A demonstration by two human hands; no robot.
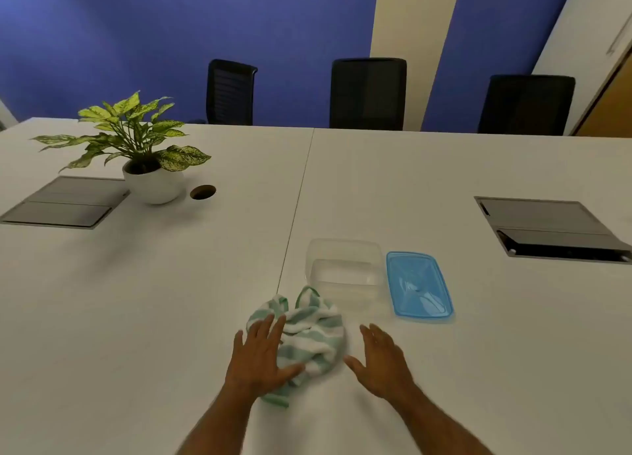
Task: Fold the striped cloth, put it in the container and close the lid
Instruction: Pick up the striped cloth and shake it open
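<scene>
While the striped cloth (307,331) lies crumpled before the lidless container (343,271), left hand (261,359) flat on it, fingers spread, right hand (383,360) beside, splayed, empty, blue lid (419,285) right of container.

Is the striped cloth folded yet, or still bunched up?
Bunched, not folded. The striped cloth lies in a crumpled heap before the container, with the left hand resting flat on it.

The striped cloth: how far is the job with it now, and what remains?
Nothing is finished yet. The striped cloth lies crumpled on the table, unfolded. In hand: the left hand rests flat on it, and the right hand is open beside it. Left: folding, placing it in the empty clear container, then fitting the blue lid, which lies beside the container.
</scene>
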